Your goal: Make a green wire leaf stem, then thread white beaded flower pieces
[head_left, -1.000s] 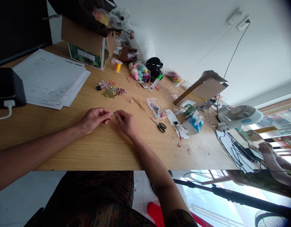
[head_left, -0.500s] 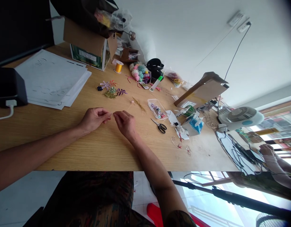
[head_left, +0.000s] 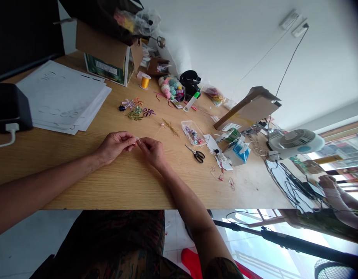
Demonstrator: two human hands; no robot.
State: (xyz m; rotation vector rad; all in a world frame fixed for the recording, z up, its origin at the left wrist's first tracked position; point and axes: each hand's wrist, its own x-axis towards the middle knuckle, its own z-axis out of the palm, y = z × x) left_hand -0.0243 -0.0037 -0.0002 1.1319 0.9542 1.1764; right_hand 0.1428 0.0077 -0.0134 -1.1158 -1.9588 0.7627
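drawn slightly left since half a second ago, the right hand (head_left: 152,152) now has its fingertips against those of the left hand (head_left: 113,147). both pinch a tiny pale piece (head_left: 137,138), too small to make out, held between them over the near tabletop (head_left: 115,186). beyond lie flowers (head_left: 137,109) in a cluster, with gold stems (head_left: 170,128) to their right. scissors (head_left: 198,155) rest right of the right hand, just nearer than some beads (head_left: 193,135). papers (head_left: 65,93) lie far left.
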